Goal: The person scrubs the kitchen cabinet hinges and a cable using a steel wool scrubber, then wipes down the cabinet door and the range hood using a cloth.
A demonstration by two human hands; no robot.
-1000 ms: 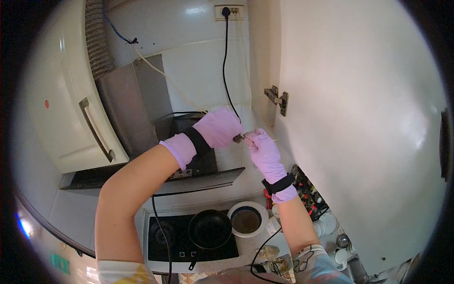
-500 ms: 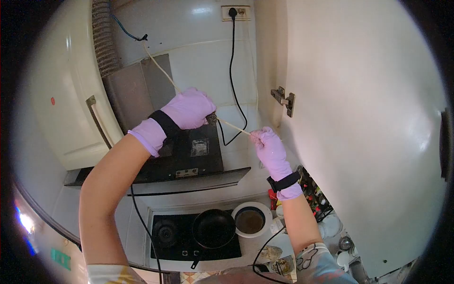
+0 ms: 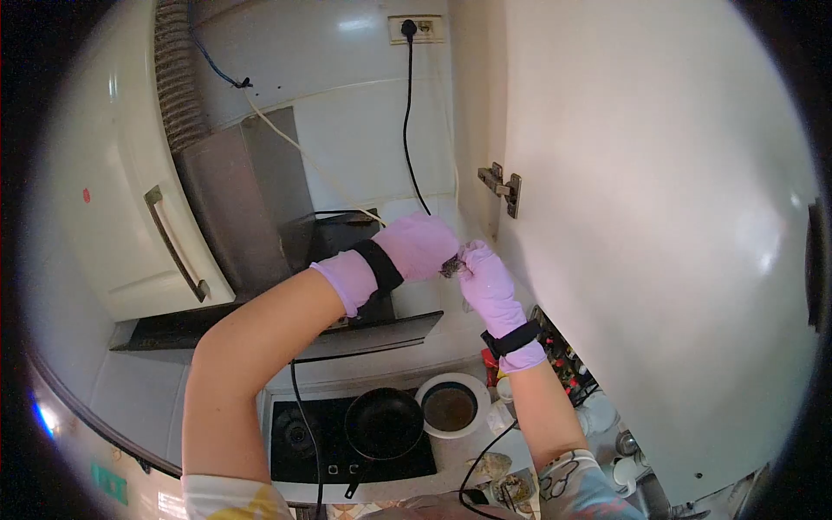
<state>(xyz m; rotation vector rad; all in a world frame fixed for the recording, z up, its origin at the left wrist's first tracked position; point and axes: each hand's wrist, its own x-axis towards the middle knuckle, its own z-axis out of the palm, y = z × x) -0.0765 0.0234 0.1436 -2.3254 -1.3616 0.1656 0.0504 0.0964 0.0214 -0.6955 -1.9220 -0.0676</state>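
My left hand (image 3: 419, 246), in a pink-purple glove, is closed around a dark, wiry scrubber (image 3: 450, 267) that pokes out below its fingers. A thin white cable (image 3: 299, 152) slopes down from the wall into this hand. Just to the right, my right hand (image 3: 487, 282), gloved alike, is closed in a pinch at the cable's far stretch. Both hands nearly touch, above the dark range hood (image 3: 407, 334). Between them the cable is hidden.
An open cabinet door (image 3: 641, 217) with a metal hinge (image 3: 501, 186) stands at right. A black cord (image 3: 407, 130) hangs from the wall socket (image 3: 429, 29). Below are a frying pan (image 3: 384, 423) on the stove (image 3: 295, 446) and a white-rimmed pot (image 3: 481, 406).
My left hand has slid right and down along the white cable with the scrubber, up to my right hand. The right hand stays closed at nearly the same spot. The view has shifted slightly.
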